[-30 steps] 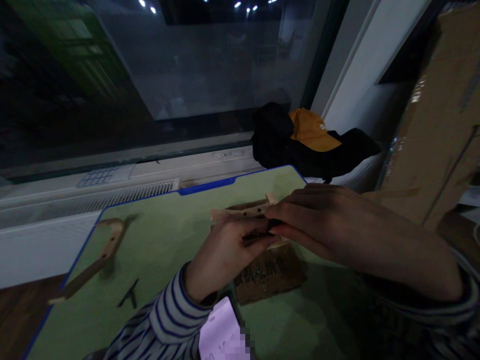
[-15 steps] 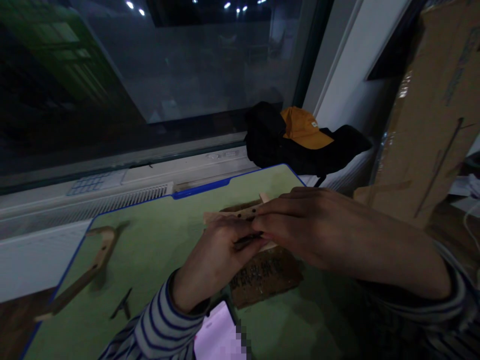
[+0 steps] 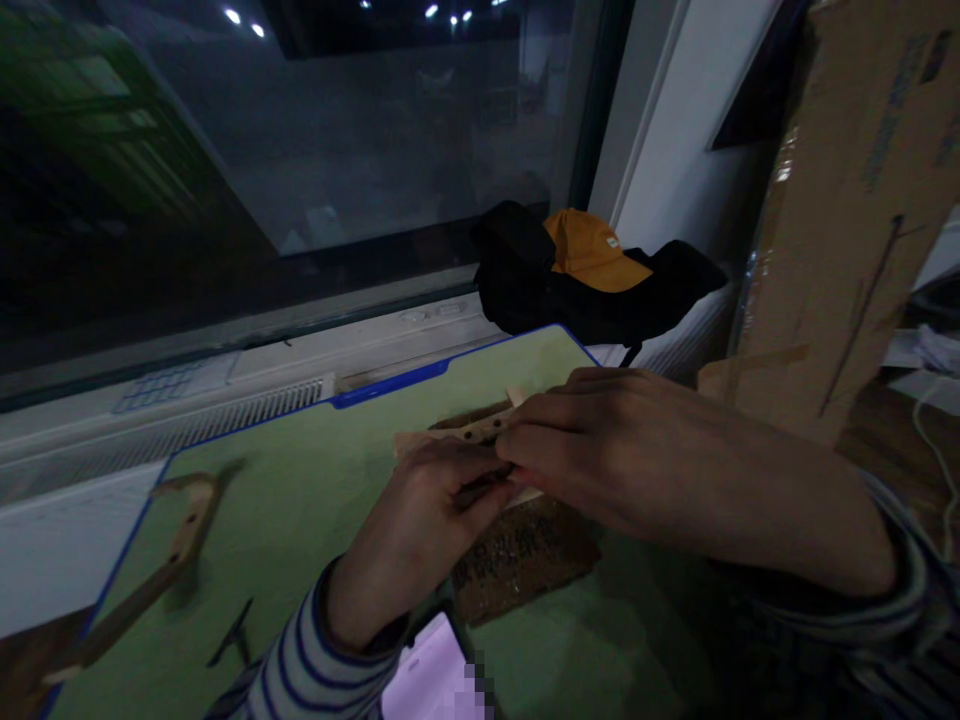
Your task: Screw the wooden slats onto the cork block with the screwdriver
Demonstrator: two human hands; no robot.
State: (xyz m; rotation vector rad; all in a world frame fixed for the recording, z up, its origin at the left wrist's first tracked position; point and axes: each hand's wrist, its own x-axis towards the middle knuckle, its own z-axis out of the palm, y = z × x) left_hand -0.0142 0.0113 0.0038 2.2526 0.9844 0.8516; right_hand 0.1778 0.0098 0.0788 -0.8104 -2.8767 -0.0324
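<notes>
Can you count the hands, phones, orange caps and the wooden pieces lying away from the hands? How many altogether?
Hands: 2 (left hand, right hand)
Phones: 1 phone
Orange caps: 1 cap
Wooden pieces away from the hands: 1 curved piece
Total: 5
The wood at the hands isn't counted; it's partly hidden.

Holed wooden piece point(image 3: 483, 429) part-hidden by left hand point(image 3: 420, 515) and right hand point(image 3: 630, 450), phone point(image 3: 429, 672) cut off below

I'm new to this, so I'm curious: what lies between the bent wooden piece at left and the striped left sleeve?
In the head view, a small dark thing, roughly T-shaped, lies there on the green tabletop, too dim to identify.
</notes>
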